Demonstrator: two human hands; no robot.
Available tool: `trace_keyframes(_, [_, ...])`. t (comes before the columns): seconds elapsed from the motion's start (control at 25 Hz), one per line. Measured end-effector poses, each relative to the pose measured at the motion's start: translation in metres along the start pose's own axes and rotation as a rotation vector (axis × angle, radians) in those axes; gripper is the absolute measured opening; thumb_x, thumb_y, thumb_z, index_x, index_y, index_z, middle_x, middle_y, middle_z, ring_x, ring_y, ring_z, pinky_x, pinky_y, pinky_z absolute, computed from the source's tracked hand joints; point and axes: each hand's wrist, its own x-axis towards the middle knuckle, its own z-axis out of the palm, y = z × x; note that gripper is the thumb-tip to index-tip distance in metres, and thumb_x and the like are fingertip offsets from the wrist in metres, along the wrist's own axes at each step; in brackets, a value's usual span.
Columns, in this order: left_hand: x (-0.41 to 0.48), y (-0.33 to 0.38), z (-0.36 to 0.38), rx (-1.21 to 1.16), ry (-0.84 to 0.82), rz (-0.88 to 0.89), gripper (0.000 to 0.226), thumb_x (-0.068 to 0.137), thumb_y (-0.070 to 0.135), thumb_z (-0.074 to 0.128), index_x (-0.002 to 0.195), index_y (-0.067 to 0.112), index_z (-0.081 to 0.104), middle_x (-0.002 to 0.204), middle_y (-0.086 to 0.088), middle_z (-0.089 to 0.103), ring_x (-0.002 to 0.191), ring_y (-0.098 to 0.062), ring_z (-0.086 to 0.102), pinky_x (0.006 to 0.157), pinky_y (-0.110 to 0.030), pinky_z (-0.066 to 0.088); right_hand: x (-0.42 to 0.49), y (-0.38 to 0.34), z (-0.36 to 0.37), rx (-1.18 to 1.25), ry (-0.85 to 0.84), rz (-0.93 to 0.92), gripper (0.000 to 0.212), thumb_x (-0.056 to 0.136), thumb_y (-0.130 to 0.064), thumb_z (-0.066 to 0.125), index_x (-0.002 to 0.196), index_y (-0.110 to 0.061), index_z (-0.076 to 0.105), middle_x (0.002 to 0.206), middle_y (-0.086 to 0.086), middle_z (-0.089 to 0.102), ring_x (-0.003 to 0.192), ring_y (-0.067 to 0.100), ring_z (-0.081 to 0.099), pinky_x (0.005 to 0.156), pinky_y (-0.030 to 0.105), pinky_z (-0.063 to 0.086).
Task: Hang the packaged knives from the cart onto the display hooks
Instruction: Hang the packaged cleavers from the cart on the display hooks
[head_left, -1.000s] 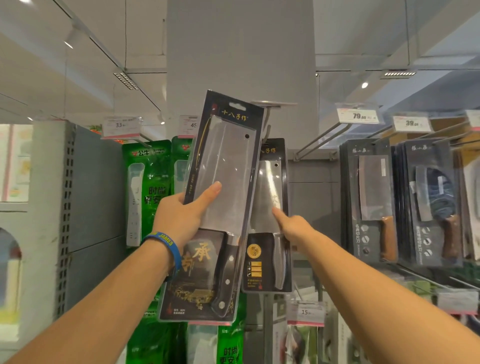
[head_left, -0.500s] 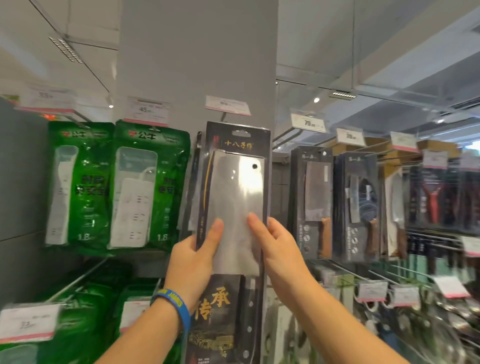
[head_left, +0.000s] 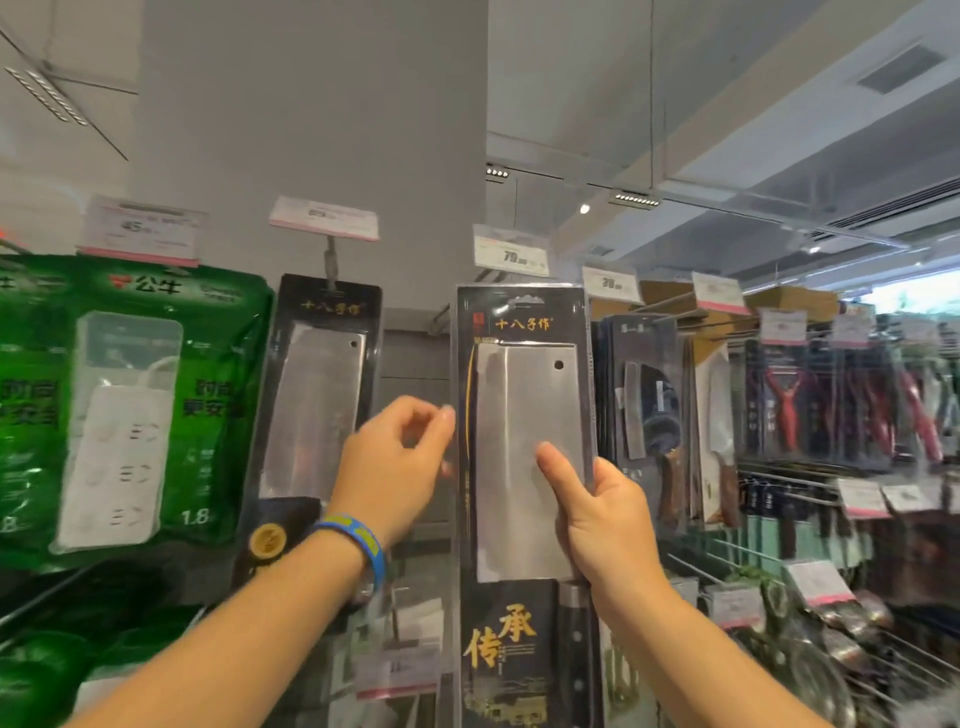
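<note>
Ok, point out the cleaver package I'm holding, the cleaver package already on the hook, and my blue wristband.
held cleaver package (head_left: 506, 499): head view, on the blade behind the plastic.
hanging cleaver package (head_left: 311, 415): head view, on its blade.
blue wristband (head_left: 358, 541): head view, on the band's outer face.

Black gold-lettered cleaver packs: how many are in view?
2. The hung pack is on the hook beside the green power-strip bag; the held pack is gripped by the right hand. Others may hide behind.
</note>
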Motion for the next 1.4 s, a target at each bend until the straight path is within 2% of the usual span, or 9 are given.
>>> trace_keyframes(0.08, [0.033,0.022,0.008,0.036,0.037,0.117,0.019,0.094,0.037,0.06,0.084,0.021,0.066,0.08,0.008,0.072,0.066,-0.008,0.071,0.07,-0.035,0.054,0.014,0.005,-0.016,-0.025,0.013,0.032,0.089,0.065,-0.081,0.065,0.102,0.0,0.067,0.102,0.02,0.073,0.094,0.036,0.07,0.09,0.053,0.055])
trace_keyframes(0.2, [0.077,0.049,0.014,0.349,0.145,0.485,0.009,0.088,0.026,0.068,0.096,0.021,0.069,0.097,0.006,0.068,0.083,-0.015,0.066,0.081,-0.034,0.053,0.027,0.011,-0.03,-0.059,0.015,0.057,0.085,0.07,-0.077,0.066,0.096,0.003,0.064,0.099,0.02,0.071,0.094,0.036,0.069,0.089,0.058,0.054])
trace_keyframes(0.36, [0.124,0.074,0.026,0.91,0.122,0.852,0.043,0.082,0.013,0.069,0.125,0.012,0.063,0.138,-0.01,0.054,0.117,-0.036,0.052,0.084,-0.048,0.051,0.042,0.018,-0.037,-0.106,-0.017,0.084,0.082,0.068,-0.081,0.061,0.094,-0.003,0.06,0.103,0.01,0.068,0.101,0.027,0.066,0.096,0.056,0.053])
trace_keyframes(0.48, [0.148,0.09,0.027,1.158,0.065,0.982,0.033,0.096,0.01,0.052,0.127,0.014,0.061,0.137,-0.009,0.058,0.119,-0.035,0.054,0.079,-0.044,0.047,0.056,0.021,-0.038,-0.156,-0.012,0.075,0.082,0.072,-0.082,0.058,0.092,-0.002,0.058,0.094,0.014,0.062,0.089,0.026,0.062,0.082,0.044,0.051])
trace_keyframes(0.56, [0.159,0.1,0.02,1.161,0.008,0.984,0.028,0.101,0.013,0.048,0.125,0.018,0.063,0.119,-0.008,0.067,0.106,-0.035,0.059,0.076,-0.043,0.047,0.062,0.024,-0.034,-0.14,-0.012,0.057,0.086,0.076,-0.079,0.061,0.087,0.006,0.058,0.088,0.026,0.064,0.077,0.035,0.062,0.072,0.047,0.052])
trace_keyframes(0.68, [0.171,0.12,0.015,0.975,-0.009,0.847,0.026,0.103,0.028,0.048,0.116,0.018,0.068,0.096,-0.012,0.071,0.088,-0.037,0.062,0.069,-0.035,0.044,0.068,0.02,-0.021,-0.124,-0.032,0.039,0.088,0.074,-0.079,0.062,0.08,0.009,0.056,0.081,0.027,0.063,0.064,0.024,0.055,0.061,0.038,0.044])
trace_keyframes(0.76, [0.176,0.126,0.013,0.906,-0.036,0.76,0.025,0.101,0.034,0.051,0.114,0.02,0.068,0.099,-0.009,0.072,0.091,-0.036,0.062,0.073,-0.034,0.046,0.072,0.012,-0.012,-0.136,-0.016,0.002,0.078,0.071,-0.082,0.059,0.064,-0.005,0.045,0.061,0.015,0.046,0.056,0.014,0.041,0.054,0.032,0.034])
trace_keyframes(0.84, [0.179,0.127,0.011,0.864,-0.076,0.687,0.022,0.1,0.033,0.055,0.113,0.021,0.068,0.101,-0.008,0.071,0.093,-0.032,0.061,0.078,-0.038,0.05,0.078,0.004,-0.004,-0.118,0.016,-0.046,0.07,0.07,-0.083,0.057,0.063,-0.017,0.035,0.058,0.0,0.034,0.05,0.009,0.03,0.048,0.025,0.028])
trace_keyframes(1.4, [0.198,0.125,0.007,0.801,-0.131,0.613,0.02,0.096,0.035,0.061,0.1,0.017,0.068,0.085,-0.003,0.063,0.08,-0.025,0.054,0.068,-0.031,0.042,0.094,0.016,0.025,-0.06,0.054,-0.126,0.069,0.071,-0.082,0.058,0.061,-0.018,0.035,0.054,-0.006,0.032,0.046,0.008,0.029,0.052,0.031,0.029])
